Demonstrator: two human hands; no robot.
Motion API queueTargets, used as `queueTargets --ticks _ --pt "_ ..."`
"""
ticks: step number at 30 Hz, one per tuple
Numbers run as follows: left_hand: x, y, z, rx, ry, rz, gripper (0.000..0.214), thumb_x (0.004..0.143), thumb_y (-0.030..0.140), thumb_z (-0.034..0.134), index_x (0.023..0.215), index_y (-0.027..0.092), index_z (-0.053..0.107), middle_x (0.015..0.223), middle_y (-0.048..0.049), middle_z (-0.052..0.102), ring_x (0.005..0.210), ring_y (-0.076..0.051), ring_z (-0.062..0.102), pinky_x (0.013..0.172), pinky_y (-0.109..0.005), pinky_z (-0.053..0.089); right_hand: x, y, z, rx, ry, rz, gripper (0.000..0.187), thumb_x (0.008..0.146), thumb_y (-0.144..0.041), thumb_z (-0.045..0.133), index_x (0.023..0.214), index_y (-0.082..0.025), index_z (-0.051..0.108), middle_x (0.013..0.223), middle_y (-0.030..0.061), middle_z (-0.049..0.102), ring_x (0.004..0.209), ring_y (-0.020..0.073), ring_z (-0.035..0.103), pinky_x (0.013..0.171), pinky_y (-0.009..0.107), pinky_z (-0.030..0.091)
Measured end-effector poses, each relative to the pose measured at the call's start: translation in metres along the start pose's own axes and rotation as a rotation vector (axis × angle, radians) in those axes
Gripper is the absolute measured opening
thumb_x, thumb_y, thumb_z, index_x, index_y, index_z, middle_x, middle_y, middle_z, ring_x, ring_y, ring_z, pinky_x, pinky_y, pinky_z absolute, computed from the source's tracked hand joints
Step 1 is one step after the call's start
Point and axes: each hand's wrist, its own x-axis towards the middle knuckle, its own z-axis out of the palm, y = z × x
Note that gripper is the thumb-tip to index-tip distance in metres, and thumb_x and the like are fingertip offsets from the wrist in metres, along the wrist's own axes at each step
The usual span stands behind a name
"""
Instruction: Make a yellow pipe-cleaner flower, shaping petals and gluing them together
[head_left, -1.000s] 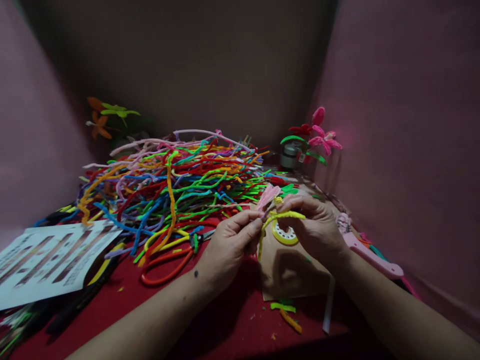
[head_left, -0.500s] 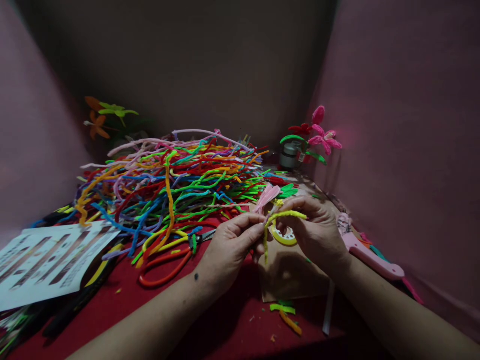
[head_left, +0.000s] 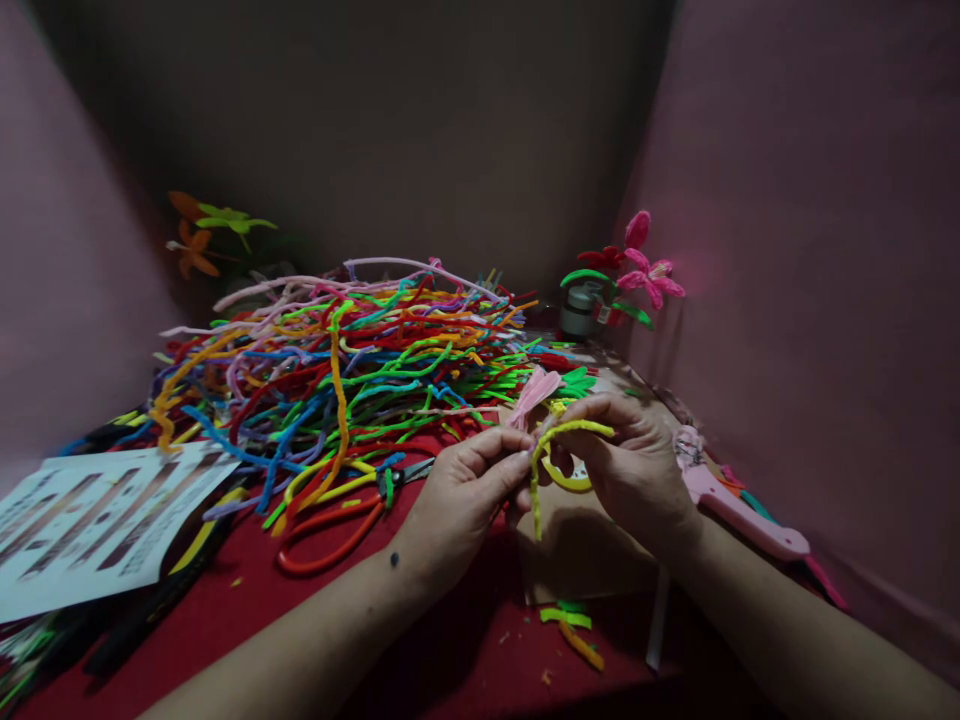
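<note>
My left hand (head_left: 461, 495) pinches the base of a small pink pipe-cleaner flower (head_left: 534, 393) between thumb and fingertips. My right hand (head_left: 628, 458) is curled close beside it, fingers closed on a yellow-green pipe cleaner (head_left: 559, 435) that arches over between the hands and hangs down in front of the left thumb. Both hands hover just above a brown paper sheet (head_left: 581, 555), over a yellow tape roll (head_left: 564, 478) partly hidden by the fingers.
A big heap of pipe cleaners in many colours (head_left: 337, 370) covers the red table (head_left: 247, 610) behind my hands. A printed sheet (head_left: 90, 520) lies at left, a pink tool (head_left: 739, 510) at right, finished flowers (head_left: 637, 265) in the back corners, and short offcuts (head_left: 574, 630) lie near the front.
The yellow-green pipe cleaner's hanging end has swung slightly right and lower. My hands have barely shifted; the left thumb sits a little further toward the right hand.
</note>
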Motion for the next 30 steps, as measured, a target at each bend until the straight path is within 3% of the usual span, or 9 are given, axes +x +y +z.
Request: queueTargets --ticks 4,12,22,26,30 --pt "-0.002 0.001 0.001 0.065 0.025 0.017 0.018 0.077 0.03 0.054 0.085 0.016 0.061 0.068 -0.0004 0.053 0.054 -0.007 0.04 0.052 -0.02 0.032 -0.001 0.0 0.002 -0.018 0.01 -0.019 0.006 0.07 -0.018 0.065 0.074 -0.02 0.06 0.063 -0.0013 0.059 0.053 0.0112 0.053 0.05 0.026 0.043" --pt "-0.007 0.006 0.006 0.405 0.104 0.202 0.02 0.082 0.031 0.047 0.076 0.017 0.06 0.07 0.0001 0.054 0.063 -0.01 0.044 0.059 -0.02 0.034 -0.006 -0.003 0.008 -0.132 0.036 -0.071 0.005 0.072 -0.019 0.063 0.076 -0.02 0.061 0.066 -0.0005 0.06 0.054 0.0107 0.053 0.05 0.024 0.043" --pt "-0.006 0.005 0.008 0.485 0.186 0.308 0.015 0.079 0.027 0.052 0.071 0.017 0.061 0.063 0.0018 0.053 0.059 -0.009 0.046 0.058 -0.018 0.035 -0.015 -0.005 0.016 -0.243 0.092 -0.165 0.009 0.074 -0.016 0.062 0.08 -0.023 0.06 0.071 -0.0012 0.061 0.059 0.0099 0.055 0.053 0.022 0.045" --pt "-0.006 0.004 0.006 0.531 0.189 0.362 0.016 0.079 0.027 0.051 0.076 0.017 0.063 0.062 0.0019 0.054 0.058 -0.009 0.046 0.057 -0.019 0.036 -0.018 -0.005 0.017 -0.32 0.088 -0.264 0.013 0.074 -0.013 0.06 0.083 -0.022 0.06 0.074 -0.0007 0.061 0.064 0.0109 0.057 0.055 0.022 0.046" --pt "-0.007 0.004 0.005 0.523 0.167 0.33 0.016 0.08 0.027 0.051 0.078 0.016 0.063 0.063 0.0023 0.053 0.058 -0.008 0.045 0.056 -0.018 0.035 -0.019 -0.002 0.016 -0.4 0.087 -0.334 0.018 0.073 -0.008 0.059 0.085 -0.022 0.059 0.078 -0.0006 0.06 0.068 0.0109 0.057 0.062 0.024 0.047"
